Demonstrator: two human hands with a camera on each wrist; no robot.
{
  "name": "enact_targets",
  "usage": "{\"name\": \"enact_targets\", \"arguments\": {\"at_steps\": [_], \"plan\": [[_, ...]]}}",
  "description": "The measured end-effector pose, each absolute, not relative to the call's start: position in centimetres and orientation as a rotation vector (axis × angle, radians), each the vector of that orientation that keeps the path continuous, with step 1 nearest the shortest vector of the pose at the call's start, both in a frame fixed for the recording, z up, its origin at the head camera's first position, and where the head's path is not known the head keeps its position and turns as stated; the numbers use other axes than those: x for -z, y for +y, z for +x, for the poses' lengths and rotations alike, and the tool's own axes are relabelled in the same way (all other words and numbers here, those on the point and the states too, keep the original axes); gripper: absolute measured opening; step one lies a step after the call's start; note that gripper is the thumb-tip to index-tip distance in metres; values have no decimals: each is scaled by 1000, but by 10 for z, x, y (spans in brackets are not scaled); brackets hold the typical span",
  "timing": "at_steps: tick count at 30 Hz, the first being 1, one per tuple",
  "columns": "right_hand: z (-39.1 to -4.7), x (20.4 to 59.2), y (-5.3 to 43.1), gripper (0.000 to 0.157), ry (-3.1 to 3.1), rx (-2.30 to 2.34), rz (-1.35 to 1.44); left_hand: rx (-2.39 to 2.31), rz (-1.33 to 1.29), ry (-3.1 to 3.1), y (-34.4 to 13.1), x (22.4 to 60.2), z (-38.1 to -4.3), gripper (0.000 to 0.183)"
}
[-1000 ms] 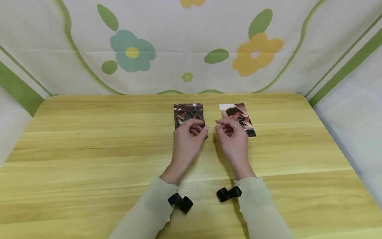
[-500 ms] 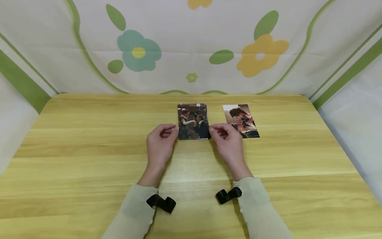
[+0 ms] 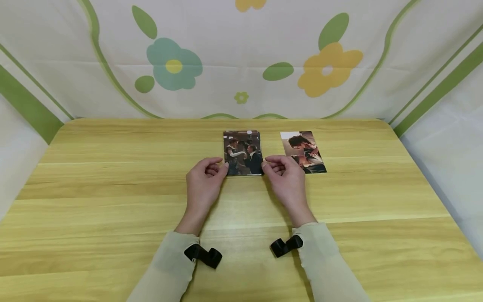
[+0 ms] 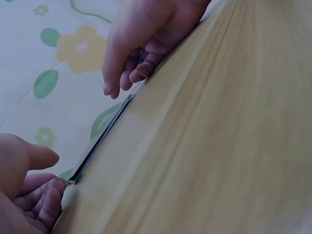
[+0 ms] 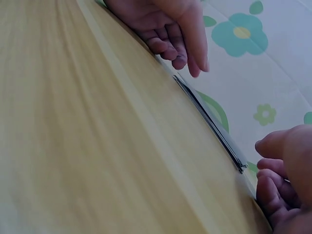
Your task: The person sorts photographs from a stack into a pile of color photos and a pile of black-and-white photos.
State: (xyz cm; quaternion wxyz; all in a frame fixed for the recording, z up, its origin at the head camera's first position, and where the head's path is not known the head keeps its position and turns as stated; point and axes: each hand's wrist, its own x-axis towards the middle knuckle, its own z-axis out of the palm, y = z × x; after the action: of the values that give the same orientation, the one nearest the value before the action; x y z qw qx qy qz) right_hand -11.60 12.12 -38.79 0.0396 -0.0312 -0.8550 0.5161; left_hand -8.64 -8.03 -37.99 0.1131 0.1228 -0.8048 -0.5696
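Pale yellow wood with soft stripes makes up the table (image 3: 241, 277), and two light sleeves (image 3: 166, 264) reach over its near side, each with a small black gadget (image 3: 203, 255) by the wrist. Past them are the two hands, one on each side of a small pile of picture cards (image 3: 243, 153). A second ago the left hand (image 3: 203, 186) lay over the pile; now it is out by the left edge, and the right hand (image 3: 288, 184) is by the right edge. So the pile sits between them, with its top picture nearly all in sight. Thumbs and fingers have come a little apart and are softly bent, so I don't think either hand is pinching the cards. Their tips are at the edges, touching or nearly so; I can't tell which. The pile lies flat on the far part of the table. Its top card is dark, with two people on it, one in a black suit. From low down, the side shows thin dark layers, and the top right corner isn't quite even. To the right, another picture card (image 3: 303, 144) lies alone, a bit turned, partly hidden by the right hand. Behind it all hangs a white cloth (image 3: 219, 75) with big flowers (image 3: 158, 58).
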Motion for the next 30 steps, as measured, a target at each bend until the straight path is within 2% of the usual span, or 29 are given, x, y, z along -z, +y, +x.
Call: {"name": "enact_targets", "arguments": {"at_steps": [6, 9, 17, 30], "plan": [[-115, 389, 117, 33, -2689, -1498, -29, 1456, 223, -2551, -79, 380, -88, 47], [-115, 389, 116, 41, -2731, -1453, -1, 1416, 190, -2600, -79, 379, -88, 51], [-112, 387, 112, 57, -2828, -1371, 0, 1398, 152, -2646, -79, 379, -88, 48], [-110, 386, 110, 56, -2852, -1299, 21, 1364, 137, -2640, -80, 382, -89, 46]]}}
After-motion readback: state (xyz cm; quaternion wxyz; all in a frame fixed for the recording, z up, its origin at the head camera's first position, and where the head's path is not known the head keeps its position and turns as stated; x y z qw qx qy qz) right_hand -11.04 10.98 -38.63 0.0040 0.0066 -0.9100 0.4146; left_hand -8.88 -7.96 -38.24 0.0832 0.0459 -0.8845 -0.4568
